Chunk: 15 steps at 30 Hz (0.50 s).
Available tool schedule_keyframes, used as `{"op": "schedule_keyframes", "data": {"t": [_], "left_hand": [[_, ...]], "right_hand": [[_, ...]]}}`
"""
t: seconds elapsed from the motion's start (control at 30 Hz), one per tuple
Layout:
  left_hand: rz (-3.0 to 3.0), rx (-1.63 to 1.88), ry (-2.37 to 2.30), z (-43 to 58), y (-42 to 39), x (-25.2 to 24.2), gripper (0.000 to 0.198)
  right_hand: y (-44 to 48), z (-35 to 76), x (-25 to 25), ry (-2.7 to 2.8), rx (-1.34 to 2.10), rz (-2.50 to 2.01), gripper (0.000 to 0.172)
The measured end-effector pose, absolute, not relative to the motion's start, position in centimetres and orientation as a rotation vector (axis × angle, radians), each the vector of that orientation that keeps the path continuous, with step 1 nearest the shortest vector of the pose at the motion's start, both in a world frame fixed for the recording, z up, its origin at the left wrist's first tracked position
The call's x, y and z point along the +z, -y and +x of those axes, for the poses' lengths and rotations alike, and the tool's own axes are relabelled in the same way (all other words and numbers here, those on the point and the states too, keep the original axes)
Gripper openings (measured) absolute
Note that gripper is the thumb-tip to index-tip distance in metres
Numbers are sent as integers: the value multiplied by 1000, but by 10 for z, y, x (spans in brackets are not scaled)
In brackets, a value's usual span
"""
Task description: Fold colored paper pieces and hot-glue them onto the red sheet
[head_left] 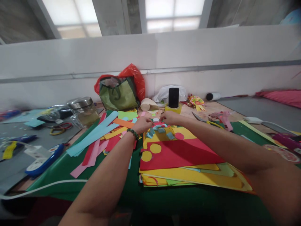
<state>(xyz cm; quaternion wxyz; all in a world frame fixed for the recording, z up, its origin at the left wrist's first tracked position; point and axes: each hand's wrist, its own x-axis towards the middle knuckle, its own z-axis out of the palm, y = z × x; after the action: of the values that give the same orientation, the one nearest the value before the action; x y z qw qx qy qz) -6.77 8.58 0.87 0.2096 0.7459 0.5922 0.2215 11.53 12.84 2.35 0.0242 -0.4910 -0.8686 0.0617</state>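
Both my arms reach far forward over a stack of coloured paper sheets (181, 157), red on top of yellow. My left hand (142, 124), with a green bead bracelet on the wrist, is closed in a pinch near small paper scraps. My right hand (170, 117) is also closed, fingers pinched toward the left hand. Between them lie small blue, pink and red paper pieces (160, 128) and a small white round thing. What the fingers hold is too small to name.
Long paper strips (94, 138) lie left on the green mat (70, 169). A phone (173, 97) stands on a yellow tape roll. A red and green bag (119, 91), a glass jar (83, 111), scissors (60, 128), a glue gun (224, 119) and a white cable (42, 188) surround them.
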Motion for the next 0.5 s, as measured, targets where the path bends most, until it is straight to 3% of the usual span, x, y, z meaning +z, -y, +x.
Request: {"op": "schedule_keyframes", "data": {"t": [0.27, 0.5], "left_hand": [[2227, 449, -1675, -65, -88, 5, 51], [2273, 504, -1675, -64, -89, 1, 34]], "right_hand": [[-130, 115, 22, 2717, 253, -1525, 35], [-129, 121, 27, 2666, 218, -1512, 36]]}}
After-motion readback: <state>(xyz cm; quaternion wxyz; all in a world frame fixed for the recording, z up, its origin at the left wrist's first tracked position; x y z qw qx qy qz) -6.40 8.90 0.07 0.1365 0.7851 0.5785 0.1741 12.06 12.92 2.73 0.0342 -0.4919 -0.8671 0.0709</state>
